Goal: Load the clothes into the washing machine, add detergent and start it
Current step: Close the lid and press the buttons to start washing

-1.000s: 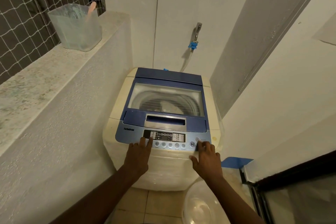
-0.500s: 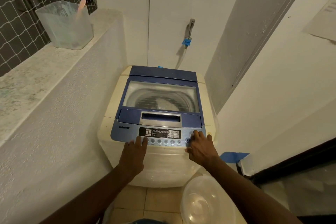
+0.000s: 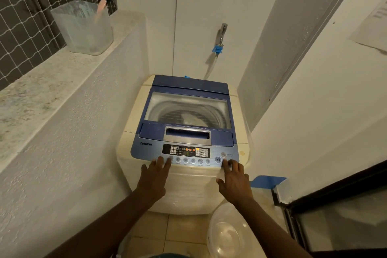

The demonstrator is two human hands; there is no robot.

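A cream top-loading washing machine [image 3: 134, 119] with a blue lid stands in the corner. Its lid is shut, and through the clear lid window [image 3: 188, 109] I see the drum with pale clothes inside. On the control panel [image 3: 186, 151] the display shows lit orange digits. My left hand [image 3: 155, 178] rests flat at the panel's front left, fingertips by the leftmost round button. Fingers spread, my right hand [image 3: 235, 180] touches the panel's front right edge, just right of the play/pause button [image 3: 218, 159] and below the power button [image 3: 223, 154]. Neither hand holds anything.
A translucent tub with a pink scoop [image 3: 83, 27] stands on the stone ledge [image 3: 41, 81] at left, before a netted window. A tap with a blue hose fitting [image 3: 218, 46] is on the back wall. A clear plastic basin [image 3: 228, 232] lies on the tiled floor. A dark-framed door [image 3: 335, 199] is at right.
The panel display has lit up with orange digits. My right hand has slid from the play/pause button to the panel's right front edge. My left hand stays at the left buttons.
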